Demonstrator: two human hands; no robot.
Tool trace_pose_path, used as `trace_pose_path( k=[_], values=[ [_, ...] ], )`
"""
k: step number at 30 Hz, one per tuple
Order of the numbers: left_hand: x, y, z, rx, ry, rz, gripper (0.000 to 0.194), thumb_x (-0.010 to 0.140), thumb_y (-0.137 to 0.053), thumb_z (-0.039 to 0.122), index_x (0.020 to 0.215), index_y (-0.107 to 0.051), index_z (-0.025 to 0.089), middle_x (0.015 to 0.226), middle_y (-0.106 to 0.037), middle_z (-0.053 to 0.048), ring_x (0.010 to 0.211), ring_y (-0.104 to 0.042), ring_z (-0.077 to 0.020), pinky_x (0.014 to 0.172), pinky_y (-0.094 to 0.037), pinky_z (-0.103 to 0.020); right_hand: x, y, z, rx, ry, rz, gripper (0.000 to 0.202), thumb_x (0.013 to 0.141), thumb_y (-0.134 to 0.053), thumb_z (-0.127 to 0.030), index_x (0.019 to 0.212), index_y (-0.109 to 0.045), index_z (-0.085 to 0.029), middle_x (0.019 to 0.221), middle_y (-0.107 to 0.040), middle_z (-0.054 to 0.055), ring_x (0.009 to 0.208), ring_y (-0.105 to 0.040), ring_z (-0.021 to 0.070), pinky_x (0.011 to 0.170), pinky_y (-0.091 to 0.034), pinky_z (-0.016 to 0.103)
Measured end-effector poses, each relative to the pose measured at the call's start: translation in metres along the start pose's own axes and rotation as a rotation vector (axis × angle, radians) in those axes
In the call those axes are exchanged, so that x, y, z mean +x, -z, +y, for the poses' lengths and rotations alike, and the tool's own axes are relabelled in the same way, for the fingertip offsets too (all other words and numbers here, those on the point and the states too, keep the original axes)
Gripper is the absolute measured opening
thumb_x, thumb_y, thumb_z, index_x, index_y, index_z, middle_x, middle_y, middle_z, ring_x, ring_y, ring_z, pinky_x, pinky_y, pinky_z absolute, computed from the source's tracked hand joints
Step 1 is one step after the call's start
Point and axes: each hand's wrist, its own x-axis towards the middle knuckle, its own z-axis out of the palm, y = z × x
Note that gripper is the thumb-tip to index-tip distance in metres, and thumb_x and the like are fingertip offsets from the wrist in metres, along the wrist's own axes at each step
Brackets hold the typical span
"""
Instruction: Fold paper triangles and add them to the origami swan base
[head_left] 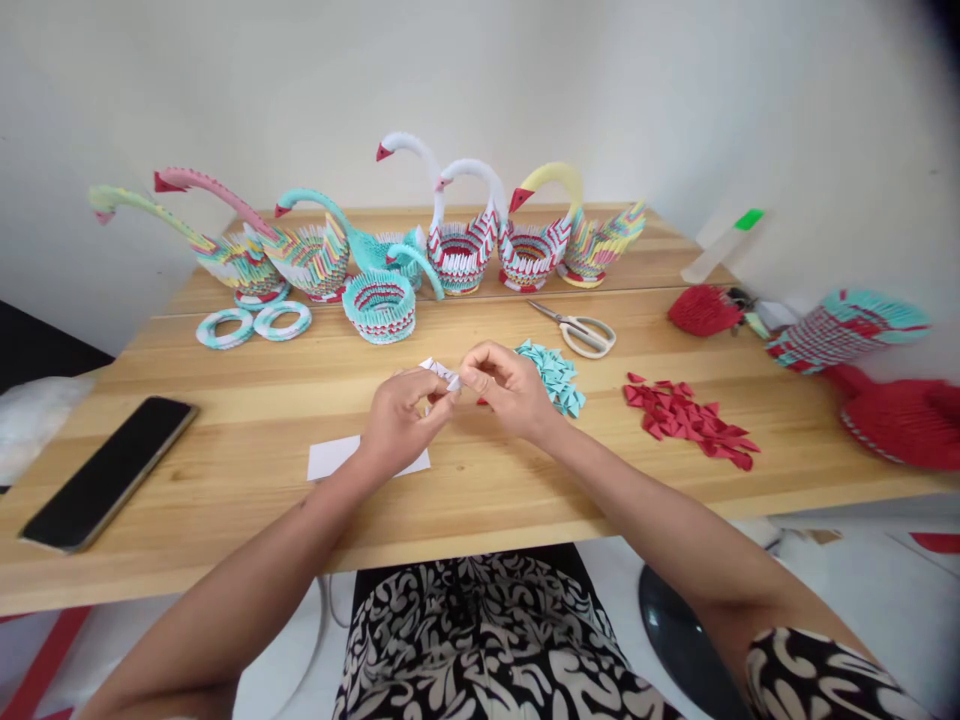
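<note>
Nearer to me than the scissors (573,325), and off to their left, I am holding the white folded paper (441,371) up between my two hands. My left hand (405,420) is gripping it with the thumb and fingers curling in, while the thumb and forefinger of my right hand (510,390) are pinching its near end — my other right fingers are bending in behind, and I can't tell whether they are touching it. A bit of red (481,402) is peeping out under my right hand. Just on my side of the scissors, the heap of teal triangles (551,370) is lying beside that hand; to the right of the scissors and closer to me, the red triangles (690,422) are spreading loosely. A white paper strip (330,458) is lying left of the scissors, partly hidden under my left wrist, and farther left that way the black phone (109,470) is resting. Left of the scissors, the teal-rimmed bowl (379,312) is sitting, with two paper rings (225,343) lying farther left. Beyond the scissors, several swan-shaped baskets (463,255) are standing in a row — their necks arching in white, yellow, pink, teal and green.
</note>
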Motion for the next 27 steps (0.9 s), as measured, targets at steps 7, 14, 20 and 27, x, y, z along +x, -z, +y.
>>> trace_pose_path(
  k=[7,14,20,27],
  values=[
    [-0.001,-0.001,-0.002,-0.042,0.022,-0.016,0.022,0.087,-0.062,0.035,0.07,-0.065,0.019,0.068,-0.066,-0.001,0.065,-0.058,-0.0151,0.069,-0.043,-0.027,-0.009,0.003,0.009,-0.056,0.012,0.037,0.028,0.09,-0.058,-0.046,0.082,-0.061,-0.019,0.078,-0.062,0.002,0.073,-0.056,0.0139,0.063,-0.045,0.026],
    [0.0,-0.002,-0.002,-0.17,0.07,-0.023,0.019,0.084,-0.067,0.036,0.074,-0.067,0.02,0.076,-0.069,-0.002,0.069,-0.059,-0.0153,0.07,-0.046,-0.027,-0.01,0.004,0.005,-0.094,0.108,0.082,0.027,0.092,-0.059,-0.043,0.08,-0.061,-0.019,0.076,-0.063,0.001,0.069,-0.055,0.0129,0.07,-0.046,0.028],
    [0.003,-0.003,-0.004,-0.631,0.337,-0.189,0.03,0.077,-0.075,0.046,0.085,-0.066,0.019,0.081,-0.073,-0.004,0.076,-0.066,-0.0165,0.067,-0.048,-0.026,-0.014,0.003,0.003,-0.119,0.242,0.081,0.018,0.095,-0.058,-0.032,0.081,-0.062,-0.021,0.073,-0.062,-0.002,0.07,-0.057,0.0119,0.071,-0.045,0.027],
    [0.003,-0.005,-0.011,-0.754,0.388,-0.077,0.039,0.068,-0.084,0.045,0.086,-0.063,0.017,0.083,-0.074,-0.005,0.08,-0.069,-0.0192,0.072,-0.048,-0.028,-0.011,0.008,0.006,-0.319,0.412,0.2,0.016,0.092,-0.062,-0.026,0.108,-0.065,-0.025,0.103,-0.066,0.004,0.093,-0.06,0.0168,0.084,-0.047,0.034]
  ],
)
